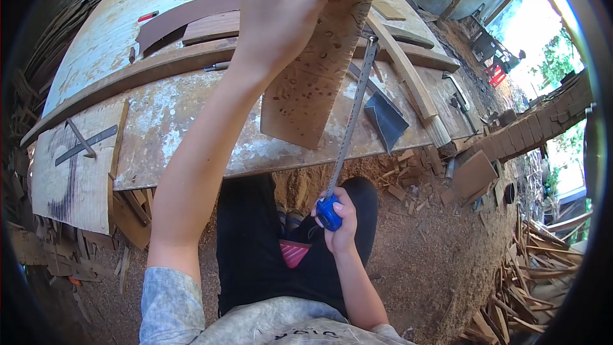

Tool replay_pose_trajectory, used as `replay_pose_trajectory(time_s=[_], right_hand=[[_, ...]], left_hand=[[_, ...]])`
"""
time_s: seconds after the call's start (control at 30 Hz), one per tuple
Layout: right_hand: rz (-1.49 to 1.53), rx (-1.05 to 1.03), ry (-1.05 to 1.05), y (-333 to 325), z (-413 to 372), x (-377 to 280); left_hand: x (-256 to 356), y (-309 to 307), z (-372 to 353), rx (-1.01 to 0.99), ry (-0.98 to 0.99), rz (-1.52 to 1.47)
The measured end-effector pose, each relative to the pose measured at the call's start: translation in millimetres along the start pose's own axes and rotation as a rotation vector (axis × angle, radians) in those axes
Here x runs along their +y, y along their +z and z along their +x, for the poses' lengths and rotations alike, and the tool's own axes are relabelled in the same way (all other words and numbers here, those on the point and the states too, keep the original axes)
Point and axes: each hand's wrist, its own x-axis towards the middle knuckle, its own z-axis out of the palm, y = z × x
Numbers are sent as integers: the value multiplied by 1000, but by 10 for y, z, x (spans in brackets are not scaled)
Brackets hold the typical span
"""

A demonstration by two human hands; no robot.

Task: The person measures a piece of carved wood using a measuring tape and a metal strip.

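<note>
My left hand (274, 13) grips the upper part of a flat brown wooden board (313, 83), dotted with dark round marks. The board slants up over the worktable (159, 140), its lower end near the front edge. Down by my right thigh, my right hand (343, 233) is closed around a blue tape measure (329, 213). From its case the metal tape blade (352, 112) runs out, beside the board's right edge, to a hooked end near a long wooden strip (405, 67).
A sliding bevel (83, 145) rests on a pale board (48, 179) at left. A brown curved sheet (191, 16) lies farther back, a dark folded sheet (386, 121) at right, near a clamp (461, 103). Wood scraps (511, 300) pile up on the sawdust-covered floor.
</note>
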Motion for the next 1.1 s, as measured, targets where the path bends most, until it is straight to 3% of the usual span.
replay_pose_trajectory(time_s=[1.1], right_hand=[[13,-5,0,16,-26,125]], left_hand=[[86,13,-22,-10,-46,-35]])
